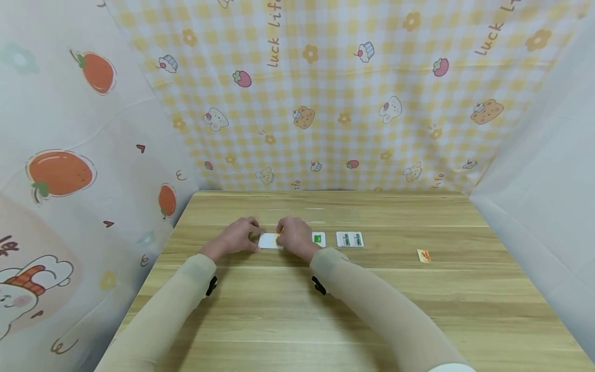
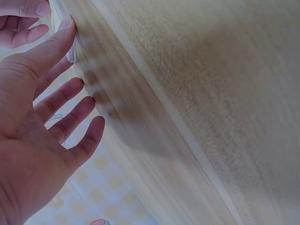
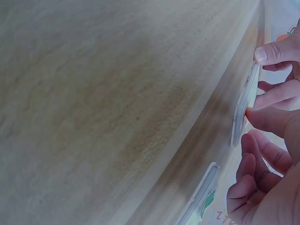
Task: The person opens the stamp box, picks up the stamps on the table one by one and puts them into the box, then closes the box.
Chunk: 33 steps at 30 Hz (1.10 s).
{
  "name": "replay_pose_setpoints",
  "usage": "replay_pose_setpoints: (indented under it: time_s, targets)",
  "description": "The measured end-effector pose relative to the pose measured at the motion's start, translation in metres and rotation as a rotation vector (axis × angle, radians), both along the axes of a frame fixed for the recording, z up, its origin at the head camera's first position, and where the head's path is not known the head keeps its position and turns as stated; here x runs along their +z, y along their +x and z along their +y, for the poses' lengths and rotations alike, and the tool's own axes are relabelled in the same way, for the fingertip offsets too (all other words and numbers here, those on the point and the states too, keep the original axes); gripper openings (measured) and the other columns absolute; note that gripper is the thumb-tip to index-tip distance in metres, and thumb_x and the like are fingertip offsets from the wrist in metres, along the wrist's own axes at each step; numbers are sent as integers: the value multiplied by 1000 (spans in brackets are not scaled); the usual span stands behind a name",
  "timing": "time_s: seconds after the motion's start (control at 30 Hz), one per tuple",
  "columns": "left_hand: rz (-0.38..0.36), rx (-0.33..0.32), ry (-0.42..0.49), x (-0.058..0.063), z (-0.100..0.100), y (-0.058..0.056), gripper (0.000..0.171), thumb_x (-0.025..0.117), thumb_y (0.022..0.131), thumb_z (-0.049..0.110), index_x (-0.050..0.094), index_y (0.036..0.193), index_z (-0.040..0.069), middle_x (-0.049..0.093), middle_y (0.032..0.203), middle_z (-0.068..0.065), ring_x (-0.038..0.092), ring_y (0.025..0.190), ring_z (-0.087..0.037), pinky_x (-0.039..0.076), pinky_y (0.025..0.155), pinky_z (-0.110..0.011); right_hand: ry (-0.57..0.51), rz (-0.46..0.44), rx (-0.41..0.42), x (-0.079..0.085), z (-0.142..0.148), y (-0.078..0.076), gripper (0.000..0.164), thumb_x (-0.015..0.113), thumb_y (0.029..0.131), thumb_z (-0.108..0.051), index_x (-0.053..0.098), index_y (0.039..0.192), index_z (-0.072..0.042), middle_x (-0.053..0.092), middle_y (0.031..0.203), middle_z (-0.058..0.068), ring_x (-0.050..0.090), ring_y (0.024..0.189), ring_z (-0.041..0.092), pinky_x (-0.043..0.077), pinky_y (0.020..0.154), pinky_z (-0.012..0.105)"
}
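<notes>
So the white card (image 1: 268, 241) lies flat between the two hands, long axis side to side, parallel to the table's (image 1: 279, 310) far edge and nearer its left edge than its right. Neither hand is nearer, really. The left hand (image 1: 238, 237) pinches the left end, thumb and forefinger, other fingers spread. The right hand (image 1: 296, 237) sits over the right end, fingers curled and thumb against the card (can't tell if it's clamped on the orange patch (image 1: 278, 238) there). Rightward come the green-picture card (image 1: 318, 238), the two-picture card (image 1: 349, 239), then a loose orange card (image 1: 424, 256) toward the right edge.
</notes>
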<state>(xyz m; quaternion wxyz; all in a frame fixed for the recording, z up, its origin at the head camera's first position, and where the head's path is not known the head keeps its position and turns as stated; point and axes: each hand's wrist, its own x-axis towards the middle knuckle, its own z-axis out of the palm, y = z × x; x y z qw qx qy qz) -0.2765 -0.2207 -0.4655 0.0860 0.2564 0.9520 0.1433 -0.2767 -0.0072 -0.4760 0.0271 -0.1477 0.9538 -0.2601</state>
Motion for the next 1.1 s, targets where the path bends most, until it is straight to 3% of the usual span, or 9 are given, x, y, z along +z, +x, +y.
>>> replay_pose_setpoints:
  time_s: [0.67, 0.83, 1.1]
  targets:
    - [-4, -4, -21, 0, 0, 1, 63, 86, 81, 32, 64, 137, 14, 56, 132, -11, 53, 117, -33, 47, 93, -50, 3, -14, -7, 4, 0, 3, 14, 81, 83, -20, 72, 95, -20, 61, 71, -7, 55, 58, 11, 45, 52, 28]
    - [8, -8, -33, 0, 0, 0, 63, 86, 81, 33, 64, 137, 14, 56, 131, -10, 53, 116, -32, 48, 91, -50, -51, -32, -9, 12, 3, 3, 14, 77, 85, -16, 73, 99, -19, 63, 71, -9, 58, 58, 9, 46, 53, 28]
    - [5, -1, -21, -2, 0, 0, 62, 86, 81, 31, 65, 136, 14, 56, 132, -11, 53, 116, -32, 46, 94, -49, -26, 33, 18, 27, 13, 4, 16, 74, 87, -17, 75, 103, -17, 65, 80, -7, 59, 68, 10, 47, 57, 29]
